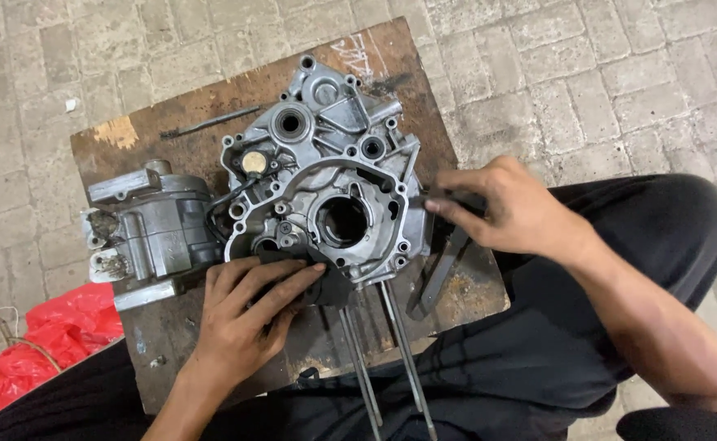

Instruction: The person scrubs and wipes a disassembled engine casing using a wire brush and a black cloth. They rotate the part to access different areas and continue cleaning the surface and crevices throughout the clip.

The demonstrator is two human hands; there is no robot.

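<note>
**Engine crankcase half on a wooden board, both hands at its near edge**

Paved floor (620, 73) of grey, worn bricks. Square wooden board (170, 114), brown, stained and scuffed, chipped pale at the far left corner. Centred on the board: cast aluminium crankcase half (326, 163), dull silver, ribbed and webbed, studded with bolt bosses, a round bore open at its middle; open face up, no cover fitted, bearing seats bare, so stripped down as far as visible, nothing seen of fasteners laid by. At the board's left edge: blocky grey cylinder casting (150, 224), grimy, touching the case. Past the near edge: long steel studs (399, 343), thin and straight. Off the left corner: crumpled red plastic bag (56, 335).

Left hand (248, 314) flat, fingers spread narrowly, pressing a dark gasket-like piece (334, 286) at the case's near rim. Right hand (513, 208) at the right edge, pinched closed on a dark flat tool (444, 261), its tip at the case's side. Far edge: thin dark rod (211, 122).
</note>
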